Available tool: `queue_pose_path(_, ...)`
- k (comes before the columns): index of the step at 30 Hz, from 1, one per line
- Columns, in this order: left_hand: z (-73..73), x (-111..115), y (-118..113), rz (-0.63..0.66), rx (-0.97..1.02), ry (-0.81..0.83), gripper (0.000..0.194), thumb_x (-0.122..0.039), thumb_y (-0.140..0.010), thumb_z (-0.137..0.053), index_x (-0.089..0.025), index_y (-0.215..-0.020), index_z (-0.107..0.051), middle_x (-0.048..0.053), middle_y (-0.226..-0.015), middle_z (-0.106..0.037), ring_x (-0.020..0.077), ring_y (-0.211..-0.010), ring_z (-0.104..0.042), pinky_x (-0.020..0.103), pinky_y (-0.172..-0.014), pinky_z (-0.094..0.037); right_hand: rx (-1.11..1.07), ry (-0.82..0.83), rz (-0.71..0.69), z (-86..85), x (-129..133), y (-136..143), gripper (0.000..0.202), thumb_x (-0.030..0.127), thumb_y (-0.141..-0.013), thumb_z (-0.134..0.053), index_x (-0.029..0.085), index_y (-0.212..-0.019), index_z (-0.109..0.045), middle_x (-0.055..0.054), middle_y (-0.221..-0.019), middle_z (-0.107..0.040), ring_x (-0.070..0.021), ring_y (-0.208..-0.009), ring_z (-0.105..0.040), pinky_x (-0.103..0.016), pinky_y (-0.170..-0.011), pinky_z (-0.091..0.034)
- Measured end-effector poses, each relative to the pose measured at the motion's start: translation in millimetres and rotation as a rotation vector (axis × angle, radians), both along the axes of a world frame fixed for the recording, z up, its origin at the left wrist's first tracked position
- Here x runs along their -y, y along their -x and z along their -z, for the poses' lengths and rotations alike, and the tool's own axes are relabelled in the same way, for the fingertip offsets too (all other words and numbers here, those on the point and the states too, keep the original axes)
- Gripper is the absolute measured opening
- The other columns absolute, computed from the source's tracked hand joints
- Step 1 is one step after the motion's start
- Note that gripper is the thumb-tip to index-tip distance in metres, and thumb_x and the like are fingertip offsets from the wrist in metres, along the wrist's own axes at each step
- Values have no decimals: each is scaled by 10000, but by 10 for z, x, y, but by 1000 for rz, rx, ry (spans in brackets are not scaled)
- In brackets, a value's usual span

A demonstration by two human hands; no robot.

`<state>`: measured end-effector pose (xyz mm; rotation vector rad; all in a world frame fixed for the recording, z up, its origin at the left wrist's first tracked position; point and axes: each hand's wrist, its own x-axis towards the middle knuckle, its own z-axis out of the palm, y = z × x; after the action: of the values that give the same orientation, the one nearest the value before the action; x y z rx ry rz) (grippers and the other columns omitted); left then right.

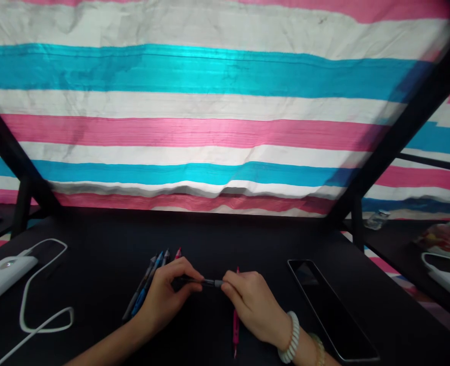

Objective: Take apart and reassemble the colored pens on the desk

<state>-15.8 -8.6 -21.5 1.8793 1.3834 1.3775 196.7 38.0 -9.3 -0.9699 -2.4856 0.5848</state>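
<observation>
Between both hands, level above the black table, is a dark pen [208, 282] with a grey section at its right part. My left hand [169, 287] pinches the pen's darker left part between thumb and fingers. With thumb and index finger, my right hand [249, 302] grips the grey end. A pink pen [236, 325] lies lengthwise on the table, partly hidden under my right hand. Beside my left hand lie several pens, among them a blue pen [143, 295], a dark grey pen [135, 300] and one with a red tip [178, 252].
A smartphone [331, 310] lies right of my right hand. On the left are a white device [7, 277] and its looped white cable [23, 305]. Black frame bars [392, 122] slant up at both sides, before a striped sheet [209, 132]. A side surface at right holds a jar [446, 236].
</observation>
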Motion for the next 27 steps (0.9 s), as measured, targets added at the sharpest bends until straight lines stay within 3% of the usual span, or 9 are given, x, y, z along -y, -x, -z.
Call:
queue_pose_path(8,-60,30,-1,59,-121,-274,189,-37,-826,-606,-195,-772,-694,33,-765,-673,144,-709,-650,238,-640,-515,-192,458,-50,-26,-22,23,409,358,-963,-405,174,-602,-459,47,-537,-390,-86,-511,-364,-217,-502,-271)
queue_pose_path(11,-81,54,-3,84,-164,-362,239,1,-832,-565,-195,-781,-692,44,-787,-674,145,-722,-650,245,-646,-513,-237,746,-86,-19,-73,1,414,438,-925,-447,181,-602,-472,75,-456,-320,-68,-408,-288,-213,-415,-219)
queue_pose_path(14,-90,74,-6,106,-176,-374,244,13,-825,-565,-195,-801,-691,48,-798,-675,144,-718,-648,245,-637,-509,-317,1036,-108,0,-103,-18,426,513,-871,-513,190,-598,-457,111,-397,-269,-44,-337,-185,-208,-351,-158)
queue_pose_path(17,-94,83,-6,121,-176,-367,252,18,-823,-567,-202,-796,-686,43,-801,-678,140,-714,-648,241,-637,-503,-401,1181,-139,20,-104,-24,430,519,-841,-569,181,-595,-469,123,-381,-258,-32,-330,-153,-197,-331,-144)
queue_pose_path(20,-98,79,0,100,-151,-325,231,-20,-809,-633,-233,-884,-685,22,-799,-687,144,-731,-655,245,-672,-503,-465,1214,-162,51,-91,-17,415,492,-834,-609,165,-606,-493,114,-386,-291,-30,-332,-187,-184,-331,-181)
queue_pose_path(22,-105,69,3,37,-49,-238,334,-79,-771,-718,-273,-1035,-652,4,-826,-701,152,-764,-667,261,-741,-509,-532,1217,-185,75,-77,-5,417,504,-841,-610,152,-638,-516,105,-410,-314,-33,-352,-223,-176,-351,-242)
queue_pose_path(25,-116,52,-2,26,273,-22,539,-161,-750,-767,-314,-1210,-533,-8,-866,-710,171,-819,-682,292,-798,-516,-596,1273,-229,91,-47,15,409,526,-870,-582,137,-746,-546,98,-484,-329,-39,-403,-261,-163,-392,-316)
queue_pose_path(27,-116,44,-11,84,499,110,541,-188,-764,-757,-307,-1219,-489,-7,-861,-710,182,-832,-687,298,-781,-525,-565,1275,-272,79,-28,29,408,535,-890,-554,134,-817,-550,89,-517,-363,-34,-406,-285,-149,-389,-316)
